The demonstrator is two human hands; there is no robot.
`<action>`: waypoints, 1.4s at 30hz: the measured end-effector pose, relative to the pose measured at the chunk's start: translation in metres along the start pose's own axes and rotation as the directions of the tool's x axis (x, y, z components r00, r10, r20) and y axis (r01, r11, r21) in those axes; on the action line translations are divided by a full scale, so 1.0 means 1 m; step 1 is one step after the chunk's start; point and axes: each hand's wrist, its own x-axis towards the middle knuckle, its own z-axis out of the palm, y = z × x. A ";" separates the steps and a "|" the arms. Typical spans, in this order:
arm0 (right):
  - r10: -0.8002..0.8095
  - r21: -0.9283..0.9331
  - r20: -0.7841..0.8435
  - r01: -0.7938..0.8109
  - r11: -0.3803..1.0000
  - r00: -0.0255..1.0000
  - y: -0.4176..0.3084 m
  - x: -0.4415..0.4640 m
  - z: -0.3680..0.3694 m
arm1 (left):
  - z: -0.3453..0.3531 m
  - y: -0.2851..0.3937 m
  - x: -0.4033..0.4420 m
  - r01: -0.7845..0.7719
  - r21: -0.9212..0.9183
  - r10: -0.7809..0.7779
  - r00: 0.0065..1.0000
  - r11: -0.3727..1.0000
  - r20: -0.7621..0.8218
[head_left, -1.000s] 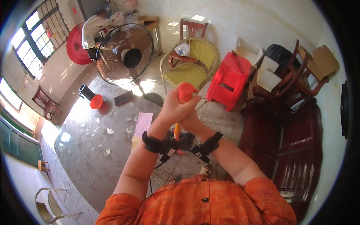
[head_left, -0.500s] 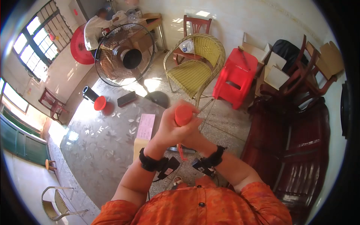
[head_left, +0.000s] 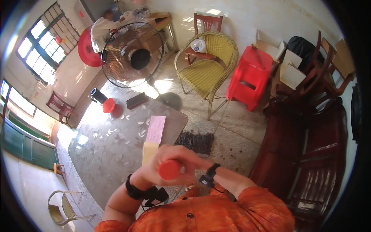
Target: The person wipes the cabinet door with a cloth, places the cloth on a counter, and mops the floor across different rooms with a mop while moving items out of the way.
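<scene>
In front of my body, a round red end of a handle points up toward the camera. My left hand is wrapped round it. Against the left one, my right hand is closed on the same handle from the right side, its fingers slightly blurred. Most of the handle below is hidden by my hands. Dark bristles with a pale edge lie on the floor beyond the hands; their link to the handle is hidden.
A grey patterned table holds a pink paper, a red bowl, a black cup and a dark case. Behind are a fan, yellow chair, red stools and a seated person. A dark red bench stands right.
Both hands, with the red end, have come down and left, closer to my body. The view has shifted, and the dark bristles show more fully beyond the hands.
</scene>
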 end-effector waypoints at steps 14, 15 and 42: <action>0.133 -0.124 0.089 -0.122 0.985 0.987 -0.032 -0.009 0.030 | -0.023 0.018 -0.055 -0.055 0.134 0.080 0.979 0.989 -0.189; 0.155 -0.105 0.072 -0.147 0.984 0.985 -0.033 -0.012 0.032 | -0.023 0.017 -0.056 -0.055 0.135 0.080 0.979 0.989 -0.189; -0.007 -0.556 0.103 0.063 0.829 0.995 -0.207 0.002 -0.057 | -0.014 0.198 -0.020 -0.303 -0.036 0.266 0.768 0.952 0.583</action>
